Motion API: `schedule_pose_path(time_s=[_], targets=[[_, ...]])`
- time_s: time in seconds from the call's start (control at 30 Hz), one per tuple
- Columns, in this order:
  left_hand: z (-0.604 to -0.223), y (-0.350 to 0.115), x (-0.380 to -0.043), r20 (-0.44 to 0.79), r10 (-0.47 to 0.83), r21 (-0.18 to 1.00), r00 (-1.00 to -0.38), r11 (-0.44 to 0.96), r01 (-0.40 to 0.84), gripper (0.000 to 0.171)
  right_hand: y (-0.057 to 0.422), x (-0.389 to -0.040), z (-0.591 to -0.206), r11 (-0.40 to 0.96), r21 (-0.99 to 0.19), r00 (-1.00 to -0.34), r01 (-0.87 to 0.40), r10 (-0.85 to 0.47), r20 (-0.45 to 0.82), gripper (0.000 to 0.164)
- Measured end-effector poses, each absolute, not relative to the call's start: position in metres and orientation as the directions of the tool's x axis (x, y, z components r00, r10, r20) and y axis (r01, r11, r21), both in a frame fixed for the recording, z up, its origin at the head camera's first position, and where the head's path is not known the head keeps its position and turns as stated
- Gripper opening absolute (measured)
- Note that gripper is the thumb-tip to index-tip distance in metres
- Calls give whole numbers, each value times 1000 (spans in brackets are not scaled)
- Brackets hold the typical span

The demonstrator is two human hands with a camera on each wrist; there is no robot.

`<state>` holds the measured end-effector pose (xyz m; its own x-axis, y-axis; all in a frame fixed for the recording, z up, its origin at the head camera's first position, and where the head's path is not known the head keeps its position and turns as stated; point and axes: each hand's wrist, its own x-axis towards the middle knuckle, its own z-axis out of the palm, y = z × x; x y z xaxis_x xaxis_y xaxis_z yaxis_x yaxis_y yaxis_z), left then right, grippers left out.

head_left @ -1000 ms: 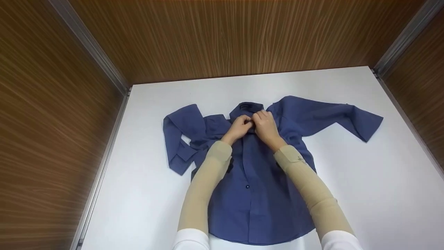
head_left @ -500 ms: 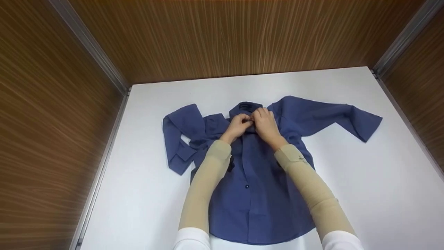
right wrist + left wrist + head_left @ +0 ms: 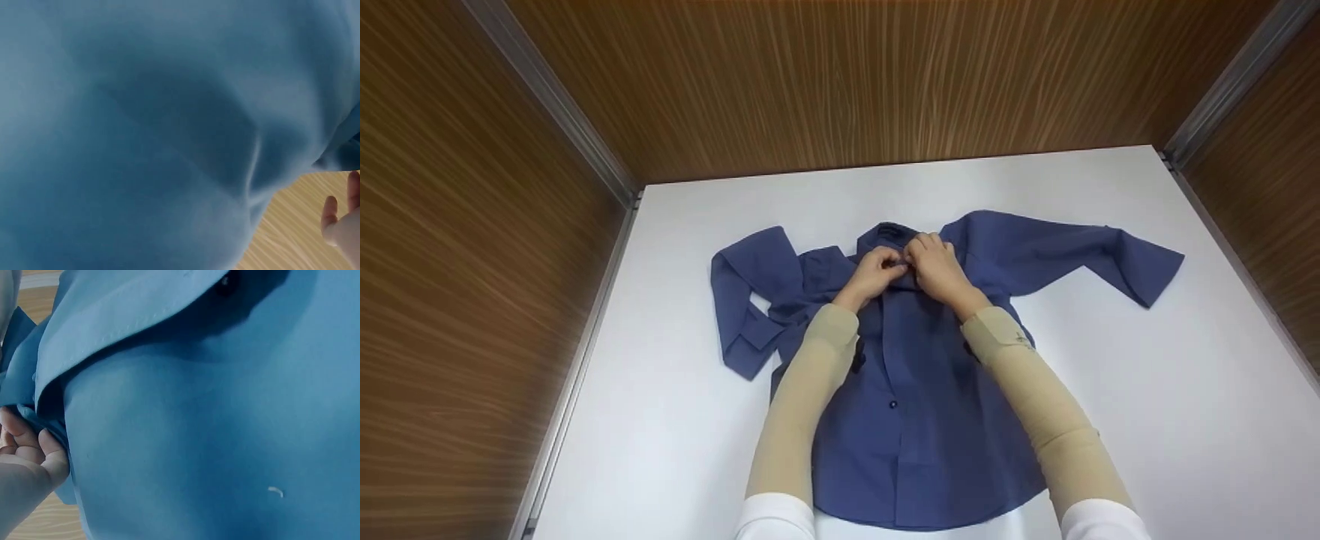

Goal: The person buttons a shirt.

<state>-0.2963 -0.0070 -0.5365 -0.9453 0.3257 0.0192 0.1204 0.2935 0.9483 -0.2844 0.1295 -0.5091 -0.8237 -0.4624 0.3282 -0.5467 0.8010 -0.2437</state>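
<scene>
A dark blue long-sleeved shirt (image 3: 930, 450) lies front up, its collar (image 3: 877, 236) toward the far side. Just below that collar, my left hand (image 3: 871, 276) pinches the front edge with curled fingers. My right hand (image 3: 936, 270) meets it there, thumb and fingers gripping the other side of the opening. What sits between the fingertips is mostly hidden in the head view. A dark button (image 3: 893, 404) shows lower on the front. In the left wrist view, the left fingers (image 3: 28, 444) curl at the cloth beside the stitched placket (image 3: 124, 323).
The white tabletop (image 3: 1147, 405) spreads around the shirt. One sleeve (image 3: 1080, 247) stretches out to the right; the other sleeve (image 3: 757, 262) is bent back on the left. Wood-grain panels (image 3: 840, 82) enclose the back and both sides.
Both hands stay at the collar with small finger movements. The right wrist has shifted slightly right, and the collar's right side has sunk a little under the right fingers.
</scene>
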Motion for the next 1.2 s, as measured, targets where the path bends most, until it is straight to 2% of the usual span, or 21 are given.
schedule_pose_path(time_s=[0.1,0.17,0.27,0.37,0.43,0.53,0.63,0.77,0.83,0.9,1.03,1.2], targets=[[-509,-10,-281,-31,293,949,-956,309,64,11,131,-284,-508,775,-268,-814,-572,-496,302,11],[-499,-10,-275,-58,285,944,-957,328,40,11,132,-284,-505,769,-222,-794,-599,-535,288,11],[-489,-11,-269,-74,281,934,-957,356,32,11,132,-283,-500,760,-23,-735,-650,-620,273,8],[-500,-11,-275,-58,280,917,-958,393,60,7,129,-281,-496,713,199,-665,-673,-700,259,11],[-509,-10,-280,-72,271,903,-960,427,53,6,126,-280,-495,679,290,-628,-675,-734,256,17],[-514,-10,-282,-69,265,882,-962,467,65,7,123,-279,-496,651,353,-596,-673,-759,262,26],[-546,-11,-299,-4,310,901,-951,414,132,6,123,-279,-499,663,343,-608,-666,-748,266,25],[-559,-10,-305,-1,353,926,-936,353,132,6,125,-279,-504,736,209,-682,-644,-676,278,16],[-533,-11,-292,-54,344,924,-937,374,84,7,126,-279,-506,762,135,-714,-633,-642,278,15],[-518,-13,-283,-35,340,927,-940,362,97,8,126,-279,-506,771,97,-729,-629,-629,272,14],[-501,-17,-274,-32,348,928,-937,358,101,10,125,-278,-505,766,97,-726,-636,-636,260,9],[-513,-20,-280,-22,357,924,-934,363,117,5,124,-281,-500,751,147,-705,-644,-657,268,8]])
